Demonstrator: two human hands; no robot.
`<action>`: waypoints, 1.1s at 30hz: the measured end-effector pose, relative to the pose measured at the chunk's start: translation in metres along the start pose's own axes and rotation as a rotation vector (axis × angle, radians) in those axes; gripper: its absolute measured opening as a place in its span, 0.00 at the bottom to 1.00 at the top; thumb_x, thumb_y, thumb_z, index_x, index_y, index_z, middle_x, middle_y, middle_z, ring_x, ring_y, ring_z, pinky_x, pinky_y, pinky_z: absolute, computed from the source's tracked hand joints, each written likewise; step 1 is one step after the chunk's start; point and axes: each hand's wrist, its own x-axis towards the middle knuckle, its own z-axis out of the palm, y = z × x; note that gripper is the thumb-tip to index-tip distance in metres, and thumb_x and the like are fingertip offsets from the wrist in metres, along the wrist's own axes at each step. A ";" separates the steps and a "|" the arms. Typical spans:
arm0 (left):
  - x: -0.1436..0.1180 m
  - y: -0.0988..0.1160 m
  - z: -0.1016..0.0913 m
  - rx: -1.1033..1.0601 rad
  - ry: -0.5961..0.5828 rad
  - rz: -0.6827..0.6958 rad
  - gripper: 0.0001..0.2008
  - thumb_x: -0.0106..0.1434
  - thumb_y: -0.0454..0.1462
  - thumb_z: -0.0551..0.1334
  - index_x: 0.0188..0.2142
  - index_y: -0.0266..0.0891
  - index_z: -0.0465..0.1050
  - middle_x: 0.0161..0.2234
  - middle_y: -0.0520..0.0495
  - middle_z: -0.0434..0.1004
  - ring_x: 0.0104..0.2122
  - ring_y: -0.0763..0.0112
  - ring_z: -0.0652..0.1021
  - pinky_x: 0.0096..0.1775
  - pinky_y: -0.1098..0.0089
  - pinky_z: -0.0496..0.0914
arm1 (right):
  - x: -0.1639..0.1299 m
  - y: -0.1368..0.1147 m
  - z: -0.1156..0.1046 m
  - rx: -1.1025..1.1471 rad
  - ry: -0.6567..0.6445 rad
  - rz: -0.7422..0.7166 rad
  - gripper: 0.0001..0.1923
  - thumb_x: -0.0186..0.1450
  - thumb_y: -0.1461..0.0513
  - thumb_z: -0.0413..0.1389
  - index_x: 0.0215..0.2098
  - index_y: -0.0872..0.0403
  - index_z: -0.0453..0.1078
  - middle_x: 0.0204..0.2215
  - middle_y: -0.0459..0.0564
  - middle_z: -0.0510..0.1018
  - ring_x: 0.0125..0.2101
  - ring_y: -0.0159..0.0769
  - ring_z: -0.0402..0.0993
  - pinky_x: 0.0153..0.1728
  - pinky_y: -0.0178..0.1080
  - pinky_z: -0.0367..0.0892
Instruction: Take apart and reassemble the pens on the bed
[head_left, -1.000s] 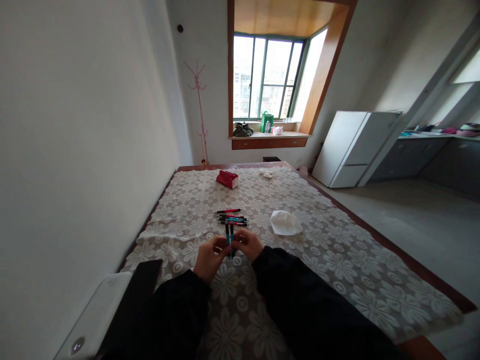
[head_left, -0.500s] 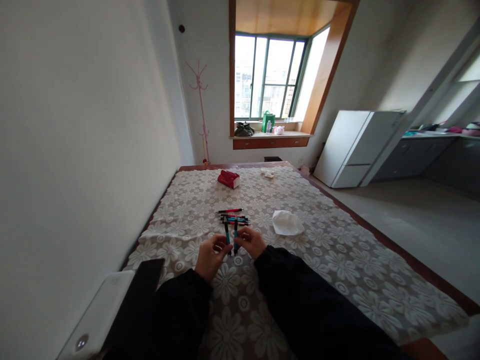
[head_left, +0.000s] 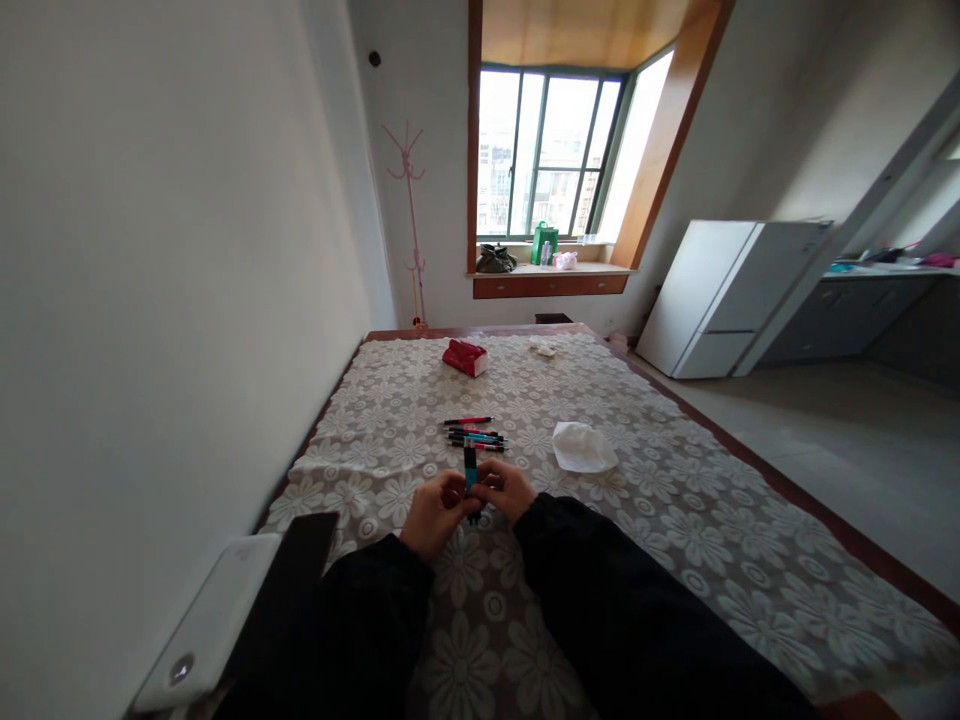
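My left hand (head_left: 433, 511) and my right hand (head_left: 507, 488) meet over the lace-covered table (head_left: 675, 520), both gripping two teal pens (head_left: 470, 470) held upright and pressed side by side. Their lower ends are hidden between my fingers. Just beyond my hands lies a small pile of several pens (head_left: 477, 437), red, black and teal, with one red pen (head_left: 467, 421) a little farther off. Black sleeves cover both forearms.
A crumpled white tissue (head_left: 583, 447) lies right of the pens. A red packet (head_left: 465, 357) and a small white scrap (head_left: 542, 347) sit at the far end. A white device with a black slab (head_left: 247, 590) rests at the near left edge by the wall.
The two teal pens, held slightly apart before, are now pressed together between both hands. The view has shifted a little to the left.
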 end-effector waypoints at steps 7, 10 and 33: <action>-0.001 0.006 -0.001 0.012 -0.044 -0.015 0.14 0.56 0.44 0.65 0.39 0.39 0.72 0.30 0.49 0.79 0.28 0.69 0.78 0.30 0.72 0.69 | -0.002 -0.007 0.000 0.021 -0.038 0.041 0.20 0.51 0.52 0.65 0.37 0.54 0.71 0.27 0.44 0.74 0.24 0.31 0.72 0.25 0.34 0.69; -0.002 0.007 -0.001 0.037 -0.052 -0.007 0.14 0.56 0.44 0.65 0.40 0.40 0.72 0.29 0.50 0.79 0.28 0.70 0.77 0.28 0.73 0.68 | -0.003 -0.011 0.000 0.029 -0.091 0.070 0.20 0.54 0.50 0.63 0.37 0.55 0.71 0.25 0.44 0.74 0.22 0.31 0.71 0.22 0.33 0.67; -0.003 0.011 -0.001 0.366 -0.146 0.103 0.09 0.62 0.40 0.57 0.35 0.42 0.76 0.33 0.49 0.79 0.33 0.68 0.76 0.36 0.71 0.65 | 0.083 -0.023 -0.019 -1.310 -0.262 0.017 0.44 0.52 0.61 0.57 0.65 0.52 0.50 0.64 0.55 0.55 0.61 0.52 0.49 0.59 0.53 0.48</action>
